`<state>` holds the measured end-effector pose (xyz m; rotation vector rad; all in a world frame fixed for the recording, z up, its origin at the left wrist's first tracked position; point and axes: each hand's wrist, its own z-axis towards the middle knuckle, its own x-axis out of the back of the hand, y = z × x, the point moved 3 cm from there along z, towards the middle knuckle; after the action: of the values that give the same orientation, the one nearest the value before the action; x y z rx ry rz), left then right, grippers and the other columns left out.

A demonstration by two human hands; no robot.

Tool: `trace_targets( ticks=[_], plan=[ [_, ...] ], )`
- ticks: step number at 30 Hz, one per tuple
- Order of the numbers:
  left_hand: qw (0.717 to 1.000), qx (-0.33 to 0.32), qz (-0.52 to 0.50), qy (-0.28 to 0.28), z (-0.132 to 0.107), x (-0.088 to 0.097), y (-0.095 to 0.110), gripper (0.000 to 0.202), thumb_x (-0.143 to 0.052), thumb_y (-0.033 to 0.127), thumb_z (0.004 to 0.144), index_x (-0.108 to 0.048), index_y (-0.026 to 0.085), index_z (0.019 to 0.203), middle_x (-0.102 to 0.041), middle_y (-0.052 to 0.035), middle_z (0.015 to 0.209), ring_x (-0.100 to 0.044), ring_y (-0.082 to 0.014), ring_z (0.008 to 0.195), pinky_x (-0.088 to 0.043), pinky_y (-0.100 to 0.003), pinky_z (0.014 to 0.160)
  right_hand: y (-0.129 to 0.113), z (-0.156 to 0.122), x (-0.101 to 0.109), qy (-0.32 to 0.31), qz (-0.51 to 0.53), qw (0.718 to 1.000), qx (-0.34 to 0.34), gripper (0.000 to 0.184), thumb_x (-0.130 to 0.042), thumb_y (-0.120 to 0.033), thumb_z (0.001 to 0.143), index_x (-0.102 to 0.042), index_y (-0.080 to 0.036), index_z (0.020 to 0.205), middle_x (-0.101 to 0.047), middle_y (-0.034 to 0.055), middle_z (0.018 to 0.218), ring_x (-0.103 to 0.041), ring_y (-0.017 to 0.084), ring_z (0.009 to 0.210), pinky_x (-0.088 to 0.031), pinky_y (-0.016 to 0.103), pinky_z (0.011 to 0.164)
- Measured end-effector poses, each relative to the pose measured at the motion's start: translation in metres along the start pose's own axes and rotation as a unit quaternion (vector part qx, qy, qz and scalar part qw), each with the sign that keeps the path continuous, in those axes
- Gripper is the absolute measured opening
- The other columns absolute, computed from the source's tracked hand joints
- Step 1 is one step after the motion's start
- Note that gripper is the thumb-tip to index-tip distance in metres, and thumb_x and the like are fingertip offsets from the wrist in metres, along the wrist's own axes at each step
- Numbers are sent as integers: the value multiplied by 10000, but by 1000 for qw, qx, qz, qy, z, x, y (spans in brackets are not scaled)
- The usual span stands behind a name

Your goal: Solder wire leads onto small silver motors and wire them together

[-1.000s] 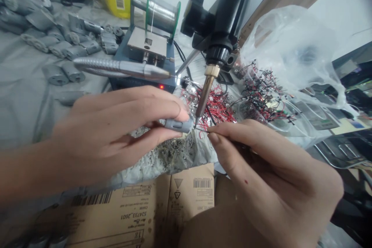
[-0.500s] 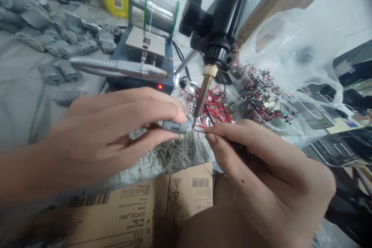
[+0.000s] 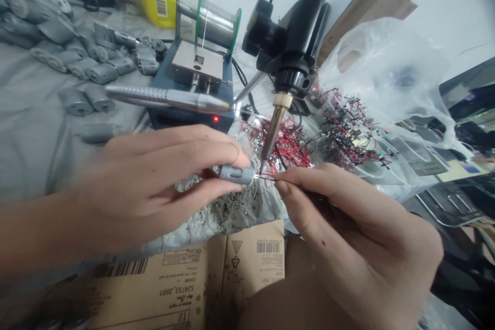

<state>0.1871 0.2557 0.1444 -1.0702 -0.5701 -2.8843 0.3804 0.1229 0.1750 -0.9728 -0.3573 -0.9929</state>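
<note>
Between thumb and fingers, my left hand [image 3: 166, 180] grips a small grey cylindrical motor [image 3: 236, 174], its terminal end facing right. My right hand [image 3: 356, 232] pinches a thin dark wire [image 3: 267, 178] whose tip reaches left to the motor's end. The tip of a soldering iron [image 3: 271, 134], clamped pointing down, sits right at the spot where wire and motor terminal meet. I cannot tell whether the wire touches the terminal. Just above my left hand lies the silver solder feed nozzle [image 3: 170, 98], angled toward the iron.
A solder feeder box [image 3: 193, 82] with a spool of solder [image 3: 218, 26] stands behind my left hand. Many grey motors [image 3: 77, 54] lie at the left. Red wires [image 3: 288, 144] and black wires [image 3: 344, 124] are heaped behind the iron. Cardboard [image 3: 170, 289] lies below.
The view has shifted slightly, so the scene sits a little lower and to the right. Both hands keep their grips, with the motor showing slightly more between my left fingers.
</note>
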Motion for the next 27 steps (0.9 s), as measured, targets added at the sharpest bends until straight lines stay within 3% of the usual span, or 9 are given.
trace_targets(
  ticks=[7,16,27],
  plan=[
    [998,25,-65,-6,3,0,0,184,-714,166,1036,-788,226,1194,-846,33,1202,-800,-123,1107,-555,-136,1130,-6,5,3,-12,32,999,-2,184,-770,-95,982,-777,-271,1035,-791,-18,860,-670,120,668,-484,260,543],
    [995,23,-96,19,4,-1,0,147,-757,269,1014,-844,237,1128,-868,18,1106,-829,-173,963,-633,-165,1005,-6,5,1,-10,16,1000,-3,174,-760,-105,994,-765,-277,1021,-782,-8,847,-686,151,674,-505,286,551],
    [994,24,-104,38,6,0,2,105,-754,235,1045,-833,198,1104,-862,6,1085,-820,-155,980,-636,-170,1005,-8,4,1,-19,24,1000,-1,166,-749,-116,1015,-759,-280,1039,-770,-22,842,-674,121,685,-489,263,557]
  ],
)
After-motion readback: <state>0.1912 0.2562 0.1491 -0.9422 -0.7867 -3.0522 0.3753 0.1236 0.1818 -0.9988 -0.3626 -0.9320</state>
